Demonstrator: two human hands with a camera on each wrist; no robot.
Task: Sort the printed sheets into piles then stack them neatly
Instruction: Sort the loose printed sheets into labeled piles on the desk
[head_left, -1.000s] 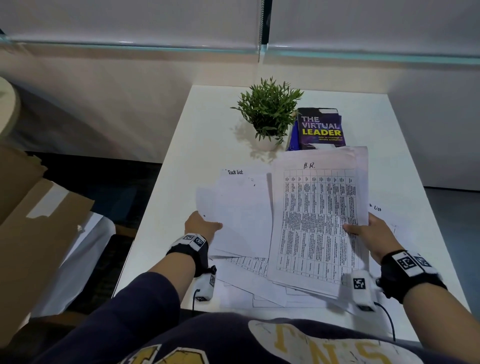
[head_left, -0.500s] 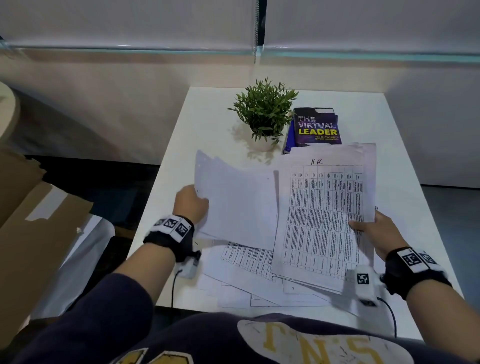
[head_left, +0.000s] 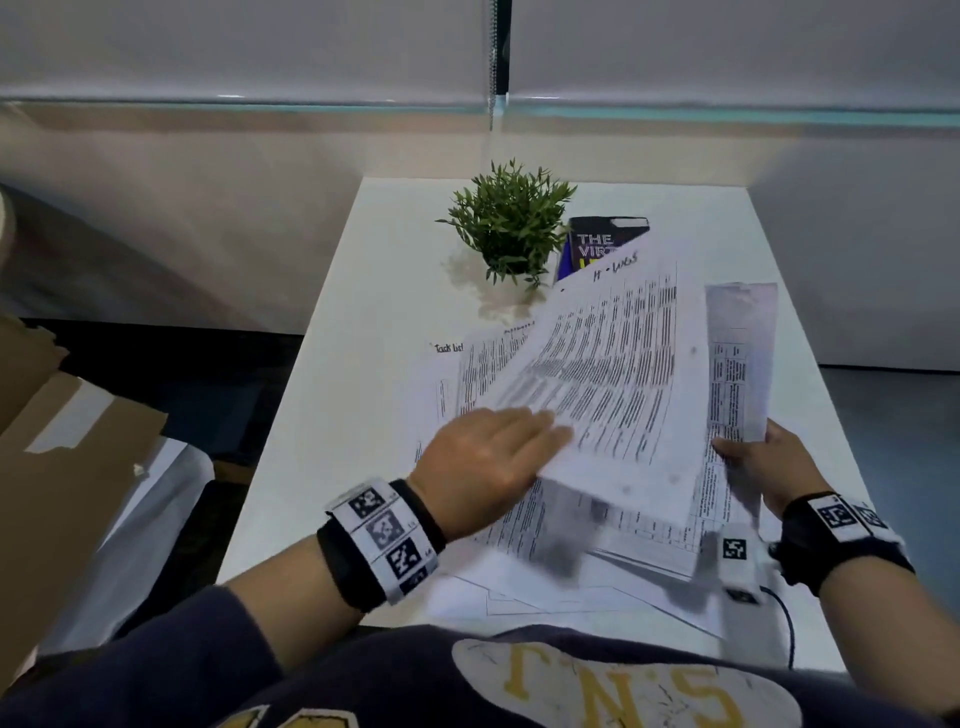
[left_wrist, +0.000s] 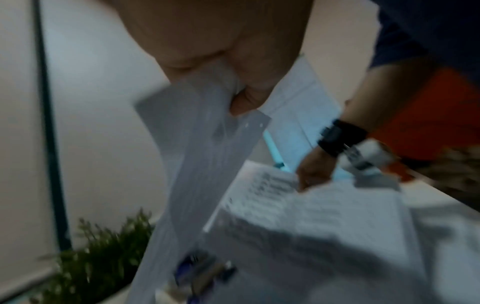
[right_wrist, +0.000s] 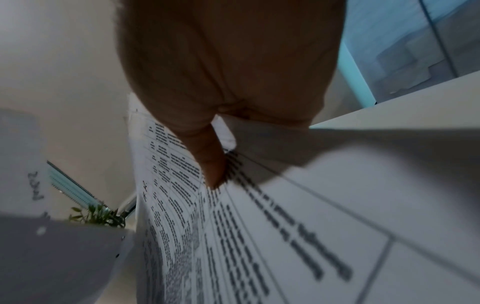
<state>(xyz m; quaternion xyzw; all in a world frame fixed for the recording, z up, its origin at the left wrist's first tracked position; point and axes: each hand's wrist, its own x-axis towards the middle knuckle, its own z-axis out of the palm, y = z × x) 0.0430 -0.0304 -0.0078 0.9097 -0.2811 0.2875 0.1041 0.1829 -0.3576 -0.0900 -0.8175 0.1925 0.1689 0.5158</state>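
Both hands grip paper: the left hand (head_left: 483, 462) pinches a lifted, tilted printed sheet (head_left: 613, 384), and the right hand (head_left: 763, 462) holds a sheaf (head_left: 740, 358) at the right. More sheets (head_left: 545, 577) lie spread on the near table (head_left: 374, 291).

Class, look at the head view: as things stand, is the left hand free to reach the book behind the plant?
Probably not yet. The left hand grips a lifted printed sheet, which lies across the way and covers much of the book; the plant stands close beside it.

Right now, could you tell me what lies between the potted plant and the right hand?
In the head view, the lifted printed sheet held by the left hand spans between plant and right hand.
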